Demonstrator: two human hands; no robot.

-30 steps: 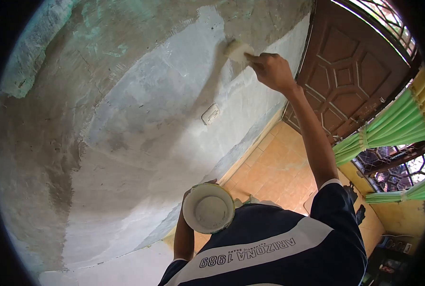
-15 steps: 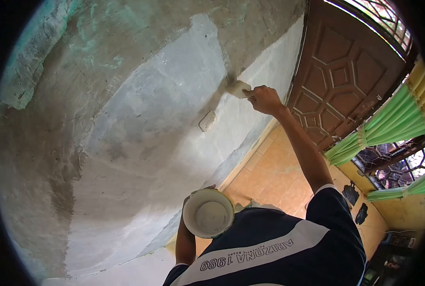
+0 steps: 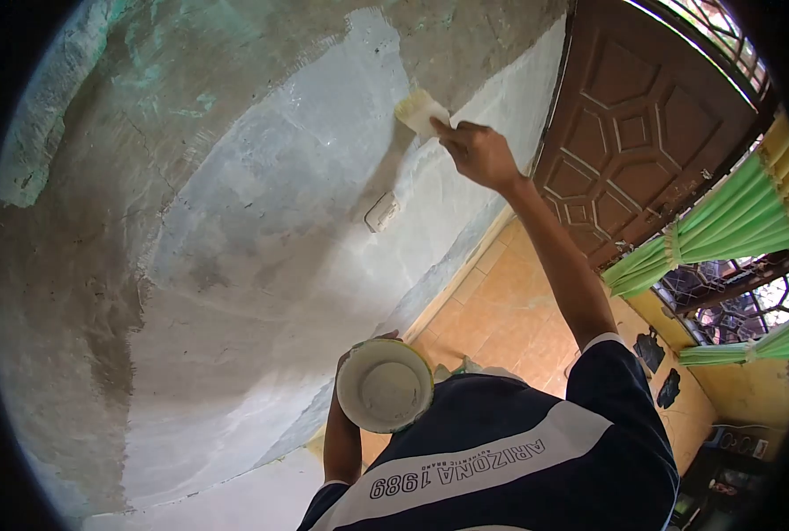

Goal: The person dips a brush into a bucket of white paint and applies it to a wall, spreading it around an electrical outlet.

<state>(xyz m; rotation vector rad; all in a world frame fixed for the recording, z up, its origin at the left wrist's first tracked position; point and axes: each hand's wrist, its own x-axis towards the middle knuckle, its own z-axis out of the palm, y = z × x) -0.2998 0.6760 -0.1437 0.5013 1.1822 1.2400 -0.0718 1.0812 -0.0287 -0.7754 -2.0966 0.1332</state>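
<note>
My right hand point(image 3: 478, 155) grips a wide flat paint brush point(image 3: 423, 113), its pale bristles against the wall point(image 3: 262, 203). White paint covers the wall's middle and lower part, and the brush lies where that white meets a bare grey-brown patch. Down near my chest, my left hand point(image 3: 352, 356) is wrapped around the side of a white paint bucket point(image 3: 353, 387), most of its fingers hidden behind it. Whitish paint point(image 3: 390, 389) shows at the bucket's bottom. Below the brush, a small rectangular wall fitting point(image 3: 382, 213) is smeared with white.
A brown panelled wooden door point(image 3: 633, 133) borders the wall on the right. Beyond it hang green curtains point(image 3: 731, 234) by a grilled window. Orange floor tiles point(image 3: 492, 310) run along the wall's foot. Dark items point(image 3: 731, 478) stand at the lower right.
My right hand has carried the brush up and to the left along the wall, and the brush has tilted. The bucket in my left hand has shifted only slightly.
</note>
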